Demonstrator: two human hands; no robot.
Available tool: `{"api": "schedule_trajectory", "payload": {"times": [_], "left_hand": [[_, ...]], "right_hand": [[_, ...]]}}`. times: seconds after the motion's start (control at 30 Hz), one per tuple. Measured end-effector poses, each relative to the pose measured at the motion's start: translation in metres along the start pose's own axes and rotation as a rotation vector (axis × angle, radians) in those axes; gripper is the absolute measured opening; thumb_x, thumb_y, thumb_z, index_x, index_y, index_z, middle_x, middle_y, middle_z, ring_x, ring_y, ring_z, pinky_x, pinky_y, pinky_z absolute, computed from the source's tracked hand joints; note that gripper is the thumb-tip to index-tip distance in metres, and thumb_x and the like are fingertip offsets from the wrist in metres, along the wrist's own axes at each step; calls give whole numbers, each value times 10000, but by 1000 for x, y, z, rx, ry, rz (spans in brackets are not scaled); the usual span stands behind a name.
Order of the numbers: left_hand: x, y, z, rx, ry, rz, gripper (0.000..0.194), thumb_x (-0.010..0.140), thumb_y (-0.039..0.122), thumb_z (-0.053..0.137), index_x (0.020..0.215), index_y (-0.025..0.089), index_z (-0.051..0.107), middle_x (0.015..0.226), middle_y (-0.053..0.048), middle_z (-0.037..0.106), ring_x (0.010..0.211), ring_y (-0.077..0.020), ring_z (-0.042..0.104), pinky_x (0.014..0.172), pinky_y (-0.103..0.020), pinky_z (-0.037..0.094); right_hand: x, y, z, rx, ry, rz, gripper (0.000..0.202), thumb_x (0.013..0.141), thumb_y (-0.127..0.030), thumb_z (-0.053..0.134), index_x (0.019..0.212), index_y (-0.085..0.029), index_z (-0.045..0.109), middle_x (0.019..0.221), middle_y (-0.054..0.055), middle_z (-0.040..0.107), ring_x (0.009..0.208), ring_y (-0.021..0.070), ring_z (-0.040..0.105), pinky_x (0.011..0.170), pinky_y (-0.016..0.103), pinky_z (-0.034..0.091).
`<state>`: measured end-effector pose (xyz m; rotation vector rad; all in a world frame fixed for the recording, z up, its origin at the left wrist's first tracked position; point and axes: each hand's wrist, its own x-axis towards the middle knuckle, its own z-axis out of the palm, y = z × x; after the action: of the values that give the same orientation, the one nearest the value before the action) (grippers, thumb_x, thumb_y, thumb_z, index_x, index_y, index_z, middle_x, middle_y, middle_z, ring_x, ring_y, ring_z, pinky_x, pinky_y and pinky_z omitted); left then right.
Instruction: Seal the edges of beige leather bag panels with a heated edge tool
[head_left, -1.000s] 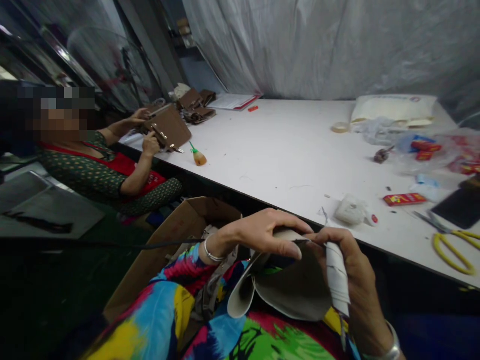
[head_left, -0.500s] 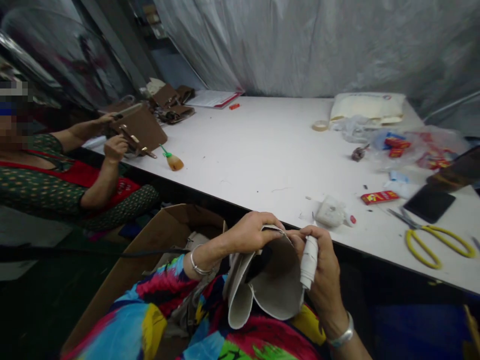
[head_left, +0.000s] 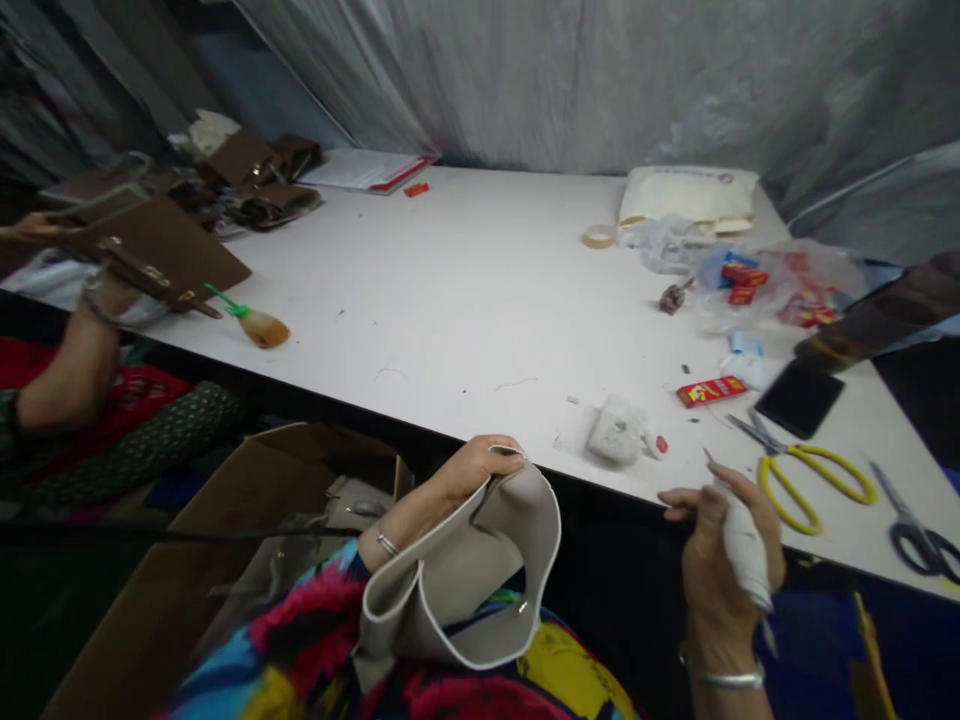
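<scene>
My left hand (head_left: pixel 476 468) grips the upper edge of a pale grey leather bag (head_left: pixel 457 590), fingers and thumb closed on its rim. The bag rests over my lap with its mouth open towards me, and part of the fingers is hidden behind it. To the right, clear of the bag, my right hand (head_left: pixel 716 565) is wrapped round an awl (head_left: pixel 746 550) with a thick white-wrapped handle. A thin metal point sticks out at each end of the handle. Yellow-handled scissors (head_left: pixel 787 490) lie on the table just beyond this hand.
On the white table (head_left: pixel 450 280) are a whitish lump (head_left: pixel 619 430), a red box (head_left: pixel 712 391), a phone (head_left: pixel 801 398), black scissors (head_left: pixel 919 535) and a glue bottle (head_left: pixel 262 328). A cardboard box (head_left: pixel 172 600) stands at my left. A co-worker handles a brown bag (head_left: pixel 161 245).
My right hand has moved away from the bag to the right, carrying the awl. My left hand still holds the bag, which now sits wider open. The view has swung right.
</scene>
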<state>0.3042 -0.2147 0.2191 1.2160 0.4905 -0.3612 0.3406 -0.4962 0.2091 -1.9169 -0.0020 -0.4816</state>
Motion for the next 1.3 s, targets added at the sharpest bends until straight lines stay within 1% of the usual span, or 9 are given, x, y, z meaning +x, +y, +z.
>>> {"api": "schedule_trajectory", "payload": {"times": [0.1,0.2,0.33,0.57,0.7,0.87,1.03,1.17,1.3], "left_hand": [[4,-11,14,4,23,-37,395,569,419,883,771,152,673,623,-6,610,570,-132,522,582,-267,390],[3,-12,18,100,-6,-21,349,618,417,856,758,152,677,632,1,604,575,-109,497,582,-246,365],[5,-9,17,170,37,17,318,668,421,824,745,157,665,632,17,584,587,-96,470,591,-232,346],[13,-10,9,123,115,-37,439,674,527,840,797,158,635,617,33,550,565,-90,446,576,-222,346],[14,-8,8,156,131,-27,390,684,480,843,780,149,661,661,20,563,623,-97,465,603,-217,351],[13,-6,9,149,124,-24,333,700,448,829,754,161,668,657,18,562,625,-102,454,597,-217,341],[12,-6,9,168,119,-20,290,727,427,808,745,169,678,641,18,555,624,-107,449,589,-216,335],[12,-5,9,180,110,-20,281,739,419,802,745,167,680,645,23,549,620,-101,438,589,-215,331],[12,-4,9,178,107,-19,297,743,434,808,752,166,680,661,21,565,630,-103,449,606,-219,344]], "right_hand": [[29,31,3,-23,-84,-96,436,970,-509,701,1243,-172,658,1054,88,767,930,236,740,903,394,544],[54,63,6,-185,-222,-150,497,943,-566,691,1285,-206,674,1228,110,720,1161,285,653,1022,469,489],[76,85,11,-282,-368,-223,523,954,-643,620,1225,-207,716,1151,121,708,1099,294,606,964,472,491],[85,88,17,-238,-470,-250,464,951,-623,660,1232,-258,712,1128,83,687,1071,266,616,938,424,506],[83,83,19,-193,-422,-127,491,893,-639,725,1173,-236,728,1089,71,686,976,243,652,878,392,517],[73,72,14,-148,-345,1,426,898,-577,753,1111,-209,722,930,29,698,753,179,634,692,309,477],[55,57,1,-121,-185,22,403,887,-495,816,1132,-195,704,997,42,689,858,205,693,814,340,510],[43,38,-4,-120,-68,114,395,913,-442,811,1176,-189,659,978,36,679,786,194,710,800,343,534],[37,18,0,-89,-51,149,376,921,-431,804,1164,-197,638,954,22,677,755,179,699,771,327,541]]}}
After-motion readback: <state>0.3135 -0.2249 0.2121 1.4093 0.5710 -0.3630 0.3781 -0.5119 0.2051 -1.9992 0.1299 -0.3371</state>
